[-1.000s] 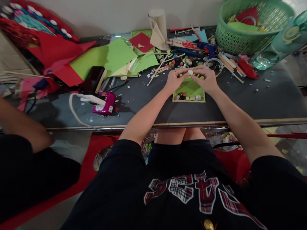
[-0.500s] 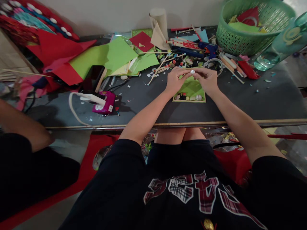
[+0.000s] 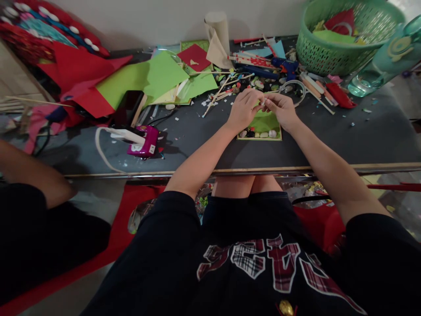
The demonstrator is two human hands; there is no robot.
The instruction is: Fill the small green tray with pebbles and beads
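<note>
Left: we have one phone (image 3: pixel 129 107), one purple power socket (image 3: pixel 143 142) with a white charger (image 3: pixel 130 135) plugged in. Our left hand (image 3: pixel 242 108) and right hand (image 3: pixel 283 109) meet at the far side of one shallow green tray (image 3: pixel 265 119), blocking part of it; fingertips pinched narrow on one small white piece (image 3: pixel 262 101), mostly hidden. Tray holds at least five pebbles (image 3: pixel 272 134), near edge. Right: one perforated green basket (image 3: pixel 329 59) holding red and green paper, one teal bottle (image 3: pixel 384 61).

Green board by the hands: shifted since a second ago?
No. Against the table's front edge, the green board shows no visible shift in any direction; its far part is mostly hidden.
</note>
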